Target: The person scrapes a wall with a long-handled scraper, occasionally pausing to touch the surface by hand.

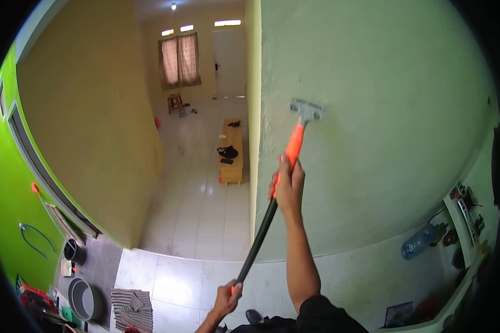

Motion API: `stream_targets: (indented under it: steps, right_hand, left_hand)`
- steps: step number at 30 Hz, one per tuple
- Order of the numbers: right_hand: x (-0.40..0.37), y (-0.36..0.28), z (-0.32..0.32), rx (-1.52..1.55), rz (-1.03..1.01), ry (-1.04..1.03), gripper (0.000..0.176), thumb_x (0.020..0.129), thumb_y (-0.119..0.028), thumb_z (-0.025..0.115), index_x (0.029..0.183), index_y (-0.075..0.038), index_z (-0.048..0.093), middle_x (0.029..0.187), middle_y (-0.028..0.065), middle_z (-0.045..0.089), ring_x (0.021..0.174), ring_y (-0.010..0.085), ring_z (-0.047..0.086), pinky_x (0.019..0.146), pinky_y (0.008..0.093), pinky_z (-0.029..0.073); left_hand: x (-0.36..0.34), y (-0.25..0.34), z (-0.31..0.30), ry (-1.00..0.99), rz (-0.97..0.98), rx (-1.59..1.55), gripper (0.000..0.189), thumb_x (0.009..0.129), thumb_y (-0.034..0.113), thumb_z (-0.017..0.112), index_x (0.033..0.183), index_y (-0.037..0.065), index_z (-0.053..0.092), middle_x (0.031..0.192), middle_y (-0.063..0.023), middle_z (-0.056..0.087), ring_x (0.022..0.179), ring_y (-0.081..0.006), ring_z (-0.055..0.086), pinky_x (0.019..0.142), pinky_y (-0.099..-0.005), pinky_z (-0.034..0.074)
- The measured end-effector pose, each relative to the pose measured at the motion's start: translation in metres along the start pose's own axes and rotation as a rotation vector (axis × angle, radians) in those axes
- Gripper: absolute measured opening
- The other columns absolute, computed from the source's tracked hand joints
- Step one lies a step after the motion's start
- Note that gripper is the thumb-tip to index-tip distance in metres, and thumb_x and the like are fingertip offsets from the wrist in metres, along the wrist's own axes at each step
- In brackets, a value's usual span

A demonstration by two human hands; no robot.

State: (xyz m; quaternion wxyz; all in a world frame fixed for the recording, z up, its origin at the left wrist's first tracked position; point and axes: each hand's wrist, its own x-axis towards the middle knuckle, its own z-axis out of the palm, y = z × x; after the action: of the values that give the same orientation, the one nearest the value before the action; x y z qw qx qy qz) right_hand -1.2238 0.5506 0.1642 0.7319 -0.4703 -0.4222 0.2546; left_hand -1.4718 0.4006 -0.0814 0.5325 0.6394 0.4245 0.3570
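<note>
- At your far left, a blue hose (pixel 37 236) hangs on the green wall (pixel 11 194); a grey basin (pixel 82 299) sits on the floor below.
- Beside the basin lies a striped mat (pixel 132 309).
- Your left hand (pixel 226 298) has its grip closed around the pole's lower end.
- Beyond the opening stands a low wooden bench (pixel 231 172) with dark items on it.
- The wall corner (pixel 256 111) stands just left of the tool head (pixel 307 109), which is at the pale wall (pixel 389 127).
- Your right hand (pixel 289 186) grips the orange handle (pixel 295 143) below it.
- At right, a blue water bottle (pixel 418 242) lies near the shelf (pixel 460 227).
</note>
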Motion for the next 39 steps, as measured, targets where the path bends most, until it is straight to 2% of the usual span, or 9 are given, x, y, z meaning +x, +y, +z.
stream_targets:
  steps: [3,5,11,13,15,19,25,32,39]
  right_hand:
    - [-0.055,0.025,-0.013,0.057,-0.001,-0.004,0.041,0.112,-0.041,0.046,0.123,-0.002,0.053,0.064,0.0021,0.048,0.043,0.011,0.047,0.037,0.0293,0.042]
    - [-0.104,0.046,-0.015,0.119,0.057,-0.044,0.038,0.113,-0.037,0.044,0.13,-0.003,0.05,0.065,0.0024,0.049,0.044,0.011,0.048,0.038,0.0287,0.042]
    - [-0.253,0.091,0.003,0.226,0.231,-0.165,0.029,0.114,-0.027,0.043,0.133,-0.005,0.048,0.071,-0.0005,0.048,0.049,0.0065,0.043,0.045,0.0233,0.039]
    - [-0.269,0.085,0.002,0.25,0.324,-0.115,0.029,0.114,-0.032,0.045,0.129,-0.008,0.051,0.067,-0.0013,0.046,0.047,0.007,0.042,0.043,0.0251,0.038]
    - [-0.275,0.085,-0.003,0.156,0.281,-0.003,0.029,0.113,-0.035,0.047,0.126,-0.009,0.054,0.066,-0.0028,0.046,0.047,0.0066,0.042,0.041,0.0249,0.036]
    - [-0.265,0.064,-0.028,0.024,0.144,0.125,0.031,0.112,-0.034,0.051,0.119,-0.005,0.059,0.061,-0.005,0.045,0.044,0.0041,0.041,0.039,0.0227,0.033]
    - [-0.287,0.021,-0.072,-0.153,0.083,0.328,0.026,0.112,-0.029,0.051,0.117,-0.005,0.06,0.062,-0.0059,0.04,0.047,0.0023,0.036,0.039,0.0208,0.027]
    - [-0.344,-0.001,-0.096,-0.329,0.172,0.479,0.029,0.111,-0.032,0.054,0.115,-0.005,0.061,0.061,-0.0043,0.041,0.044,0.0035,0.037,0.037,0.0227,0.027]
    - [-0.384,0.008,-0.102,-0.419,0.53,0.498,0.022,0.104,-0.028,0.066,0.111,-0.007,0.063,0.063,-0.0029,0.049,0.044,0.0052,0.042,0.038,0.0243,0.032]
  left_hand:
    - [-0.037,-0.047,0.008,-0.059,-0.05,-0.081,0.041,0.109,0.033,0.056,0.082,0.001,0.056,0.06,0.0001,0.048,0.059,-0.0089,0.042,0.053,-0.0305,0.038]
    - [-0.056,-0.048,0.013,-0.071,-0.058,-0.095,0.048,0.11,0.043,0.052,0.081,0.005,0.055,0.065,0.0039,0.048,0.059,-0.0057,0.042,0.052,-0.0256,0.035]
    - [-0.073,-0.033,0.006,-0.156,-0.213,-0.315,0.049,0.112,0.045,0.045,0.088,0.005,0.055,0.064,0.0026,0.049,0.054,-0.0061,0.044,0.049,-0.0253,0.037]
    - [-0.085,-0.045,-0.016,-0.409,-0.3,-0.338,0.046,0.112,0.043,0.046,0.093,0.004,0.059,0.066,0.0002,0.054,0.056,-0.011,0.05,0.053,-0.0316,0.042]
    - [-0.081,-0.037,-0.029,-0.498,-0.035,0.106,0.046,0.113,0.044,0.04,0.115,0.006,0.066,0.079,-0.0055,0.068,0.075,-0.0195,0.067,0.073,-0.0364,0.055]
    - [-0.081,-0.044,-0.063,-0.312,-0.13,-0.048,0.041,0.11,0.039,0.051,0.117,0.003,0.07,0.089,-0.009,0.075,0.081,-0.0177,0.072,0.077,-0.0332,0.056]
    - [-0.096,-0.075,-0.127,-0.05,-0.127,-0.032,0.028,0.106,0.025,0.063,0.105,-0.002,0.07,0.081,-0.0085,0.073,0.07,-0.0132,0.068,0.063,-0.0294,0.055]
    - [-0.109,-0.09,-0.164,-0.16,-0.175,0.062,0.03,0.105,0.027,0.064,0.102,-0.003,0.07,0.078,-0.0108,0.073,0.066,-0.0162,0.071,0.061,-0.0304,0.056]
    - [-0.113,-0.086,-0.149,-0.318,-0.111,0.087,0.03,0.105,0.027,0.065,0.103,-0.003,0.069,0.082,-0.0109,0.073,0.069,-0.0171,0.071,0.062,-0.0312,0.056]
